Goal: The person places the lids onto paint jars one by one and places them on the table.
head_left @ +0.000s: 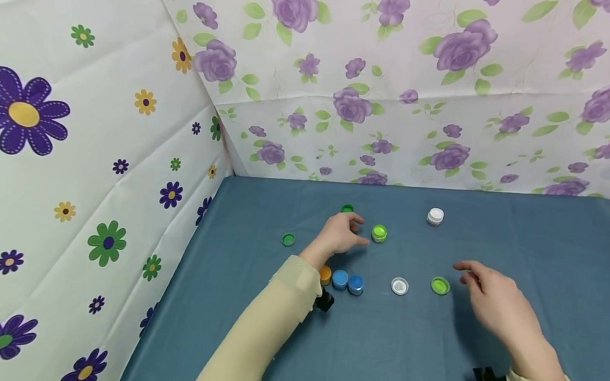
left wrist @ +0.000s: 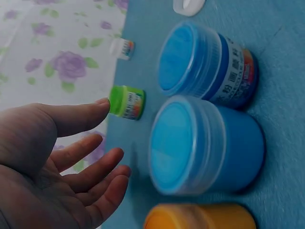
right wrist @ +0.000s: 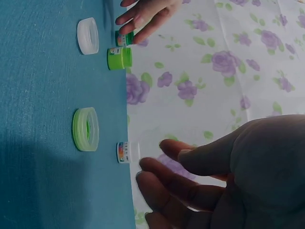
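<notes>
My left hand [head_left: 340,233] hovers over the cloth with relaxed, parted fingers and nothing in them. Just right of its thumb stands a light green paint jar [head_left: 379,233] without its lid; a dark green jar [head_left: 347,208] is partly hidden behind the hand. My right hand [head_left: 499,304] hangs in the air, fingers loosely bent and holding nothing. Left of it lies a light green lid [head_left: 440,285], and a white lid [head_left: 399,286] lies beyond that. A white paint jar [head_left: 435,217] stands farther back. In the right wrist view, the light green lid [right wrist: 86,129] shows its ribbed rim.
Two blue jars [head_left: 340,280] and an orange jar [head_left: 325,275] stand in a row by my left wrist. A dark green lid [head_left: 288,239] lies farther left. Flowered sheets [head_left: 309,126] rise behind and to the left of the blue cloth [head_left: 405,351].
</notes>
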Demonstrator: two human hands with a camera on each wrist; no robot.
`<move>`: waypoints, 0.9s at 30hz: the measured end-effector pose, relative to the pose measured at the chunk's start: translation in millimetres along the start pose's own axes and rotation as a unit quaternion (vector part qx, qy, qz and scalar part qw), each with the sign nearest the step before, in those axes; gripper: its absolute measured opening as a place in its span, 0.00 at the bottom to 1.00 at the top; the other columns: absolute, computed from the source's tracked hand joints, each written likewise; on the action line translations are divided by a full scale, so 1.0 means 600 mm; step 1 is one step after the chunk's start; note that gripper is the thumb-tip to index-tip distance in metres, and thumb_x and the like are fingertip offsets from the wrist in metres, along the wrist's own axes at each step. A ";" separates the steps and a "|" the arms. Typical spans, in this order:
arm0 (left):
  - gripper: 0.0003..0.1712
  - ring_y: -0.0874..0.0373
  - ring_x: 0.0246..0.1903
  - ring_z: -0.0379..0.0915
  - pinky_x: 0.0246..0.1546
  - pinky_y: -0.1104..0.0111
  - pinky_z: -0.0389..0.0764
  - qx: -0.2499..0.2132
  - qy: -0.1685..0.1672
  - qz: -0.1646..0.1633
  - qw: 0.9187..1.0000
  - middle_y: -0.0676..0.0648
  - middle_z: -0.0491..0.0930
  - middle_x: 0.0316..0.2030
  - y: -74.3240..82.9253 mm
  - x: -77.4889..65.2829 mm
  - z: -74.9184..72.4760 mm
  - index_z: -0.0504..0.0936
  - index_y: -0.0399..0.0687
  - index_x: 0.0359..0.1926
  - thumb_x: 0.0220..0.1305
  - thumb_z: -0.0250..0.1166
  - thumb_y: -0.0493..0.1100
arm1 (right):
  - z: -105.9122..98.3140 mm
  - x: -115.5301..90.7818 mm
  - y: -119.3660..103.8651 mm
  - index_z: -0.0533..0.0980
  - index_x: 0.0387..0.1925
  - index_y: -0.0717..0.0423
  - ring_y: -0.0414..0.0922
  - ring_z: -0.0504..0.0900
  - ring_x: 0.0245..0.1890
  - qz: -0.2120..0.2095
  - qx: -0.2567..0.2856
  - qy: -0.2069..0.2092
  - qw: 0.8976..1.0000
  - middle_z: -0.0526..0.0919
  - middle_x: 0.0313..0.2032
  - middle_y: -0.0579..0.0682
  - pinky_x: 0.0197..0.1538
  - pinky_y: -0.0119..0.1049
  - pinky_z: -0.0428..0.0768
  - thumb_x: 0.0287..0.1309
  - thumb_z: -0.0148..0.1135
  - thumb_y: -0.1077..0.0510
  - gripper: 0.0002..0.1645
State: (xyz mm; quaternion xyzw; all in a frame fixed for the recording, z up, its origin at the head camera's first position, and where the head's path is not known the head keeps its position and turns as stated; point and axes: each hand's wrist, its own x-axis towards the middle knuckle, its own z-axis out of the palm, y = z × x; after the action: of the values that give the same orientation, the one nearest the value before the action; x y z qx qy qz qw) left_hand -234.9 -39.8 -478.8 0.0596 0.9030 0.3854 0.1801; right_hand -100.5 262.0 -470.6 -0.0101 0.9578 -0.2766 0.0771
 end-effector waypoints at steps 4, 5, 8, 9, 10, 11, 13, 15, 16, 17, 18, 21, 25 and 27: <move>0.29 0.50 0.51 0.79 0.50 0.57 0.83 0.014 0.012 -0.017 1.000 0.47 0.82 0.53 0.011 0.016 0.012 0.82 0.49 0.67 0.68 0.78 0.45 | 0.002 0.006 0.002 0.75 0.70 0.64 0.55 0.82 0.39 -0.005 -0.008 -0.004 1.000 0.82 0.56 0.70 0.33 0.48 0.77 0.85 0.48 0.58 0.22; 0.29 0.51 0.51 0.79 0.50 0.57 0.83 0.019 0.016 -0.020 0.999 0.47 0.83 0.52 0.014 0.019 0.015 0.83 0.49 0.67 0.68 0.78 0.45 | 0.003 0.007 0.002 0.75 0.70 0.64 0.57 0.83 0.41 -0.007 -0.010 -0.004 1.000 0.81 0.56 0.70 0.35 0.49 0.78 0.85 0.49 0.57 0.23; 0.29 0.51 0.53 0.80 0.52 0.57 0.82 0.033 0.023 -0.026 0.999 0.47 0.84 0.54 0.019 0.025 0.024 0.83 0.50 0.67 0.67 0.79 0.46 | 0.006 0.009 0.002 0.75 0.70 0.64 0.62 0.84 0.48 -0.007 -0.010 -0.007 1.000 0.81 0.58 0.71 0.39 0.53 0.80 0.84 0.51 0.55 0.24; 0.29 0.51 0.55 0.80 0.54 0.57 0.82 0.038 0.024 -0.029 0.999 0.47 0.84 0.56 0.020 0.027 0.027 0.83 0.51 0.67 0.67 0.79 0.47 | 0.008 0.009 0.002 0.75 0.70 0.63 0.63 0.84 0.49 -0.006 -0.009 -0.011 1.000 0.81 0.58 0.70 0.40 0.54 0.81 0.84 0.52 0.54 0.24; 0.29 0.51 0.57 0.80 0.55 0.57 0.82 0.042 0.023 -0.031 0.998 0.48 0.83 0.58 0.020 0.029 0.031 0.83 0.52 0.67 0.67 0.79 0.48 | 0.009 0.009 0.002 0.75 0.70 0.63 0.64 0.84 0.50 -0.005 -0.008 -0.014 1.000 0.81 0.58 0.70 0.40 0.55 0.81 0.84 0.52 0.52 0.25; 0.29 0.51 0.59 0.79 0.57 0.57 0.81 0.047 0.023 -0.032 0.998 0.48 0.83 0.60 0.020 0.031 0.035 0.83 0.53 0.67 0.67 0.79 0.48 | 0.010 0.009 0.003 0.75 0.70 0.63 0.64 0.83 0.50 -0.004 -0.008 -0.018 1.000 0.81 0.58 0.70 0.41 0.56 0.82 0.84 0.53 0.51 0.26; 0.30 0.50 0.64 0.77 0.61 0.55 0.80 0.059 0.021 -0.034 0.997 0.48 0.81 0.65 0.021 0.033 0.042 0.84 0.55 0.67 0.66 0.80 0.49 | 0.012 0.008 0.004 0.75 0.70 0.64 0.66 0.83 0.52 -0.005 -0.008 -0.021 1.000 0.81 0.59 0.71 0.42 0.58 0.82 0.83 0.54 0.50 0.27; 0.30 0.48 0.68 0.74 0.64 0.54 0.78 0.069 0.020 -0.035 0.997 0.49 0.78 0.69 0.023 0.036 0.047 0.84 0.57 0.67 0.66 0.80 0.49 | 0.013 0.008 0.006 0.75 0.70 0.64 0.67 0.82 0.54 -0.006 -0.007 -0.025 1.000 0.80 0.60 0.71 0.44 0.60 0.82 0.83 0.55 0.49 0.28; 0.30 0.48 0.69 0.73 0.65 0.54 0.78 0.074 0.019 -0.034 0.997 0.49 0.77 0.70 0.024 0.037 0.049 0.84 0.58 0.67 0.66 0.80 0.49 | 0.013 0.009 0.007 0.75 0.70 0.64 0.68 0.82 0.54 -0.005 -0.007 -0.027 1.000 0.80 0.60 0.71 0.45 0.61 0.82 0.83 0.56 0.48 0.28; 0.30 0.48 0.70 0.72 0.66 0.53 0.77 0.078 0.018 -0.035 0.996 0.49 0.77 0.71 0.024 0.038 0.051 0.84 0.59 0.67 0.65 0.80 0.49 | 0.014 0.009 0.007 0.75 0.70 0.64 0.68 0.82 0.55 -0.005 -0.006 -0.030 1.000 0.80 0.60 0.71 0.46 0.61 0.81 0.82 0.56 0.48 0.29; 0.30 0.48 0.70 0.72 0.66 0.53 0.77 0.081 0.017 -0.037 0.996 0.49 0.77 0.71 0.025 0.039 0.053 0.84 0.59 0.68 0.65 0.80 0.49 | 0.014 0.009 0.008 0.75 0.70 0.64 0.68 0.81 0.55 -0.004 -0.005 -0.032 0.999 0.80 0.61 0.71 0.47 0.62 0.81 0.82 0.56 0.47 0.29; 0.31 0.49 0.70 0.72 0.65 0.54 0.78 0.093 0.018 -0.047 0.994 0.51 0.76 0.71 0.027 0.041 0.058 0.84 0.62 0.68 0.66 0.80 0.51 | 0.016 0.009 0.009 0.75 0.70 0.63 0.68 0.81 0.56 -0.001 -0.005 -0.041 0.999 0.80 0.61 0.71 0.48 0.62 0.81 0.82 0.56 0.45 0.31; 0.30 0.50 0.68 0.74 0.63 0.55 0.79 0.110 0.023 -0.058 0.992 0.53 0.78 0.70 0.029 0.044 0.062 0.84 0.64 0.68 0.66 0.79 0.54 | 0.021 0.010 0.009 0.75 0.71 0.63 0.69 0.81 0.57 0.000 -0.006 -0.042 0.999 0.80 0.62 0.71 0.48 0.63 0.81 0.82 0.56 0.44 0.31; 0.29 0.50 0.66 0.75 0.62 0.55 0.79 0.116 0.025 -0.063 0.991 0.54 0.79 0.68 0.029 0.043 0.064 0.84 0.65 0.67 0.66 0.78 0.56 | 0.024 0.009 0.008 0.75 0.71 0.63 0.68 0.81 0.57 0.001 -0.006 -0.045 0.999 0.79 0.62 0.71 0.48 0.62 0.81 0.82 0.56 0.44 0.31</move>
State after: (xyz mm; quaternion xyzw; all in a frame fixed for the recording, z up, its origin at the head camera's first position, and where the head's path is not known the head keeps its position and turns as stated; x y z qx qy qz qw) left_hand -245.3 4.9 -498.1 0.0135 0.9478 0.2678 0.1728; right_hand -103.6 258.1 -486.0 -0.0221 0.9550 -0.2703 0.1203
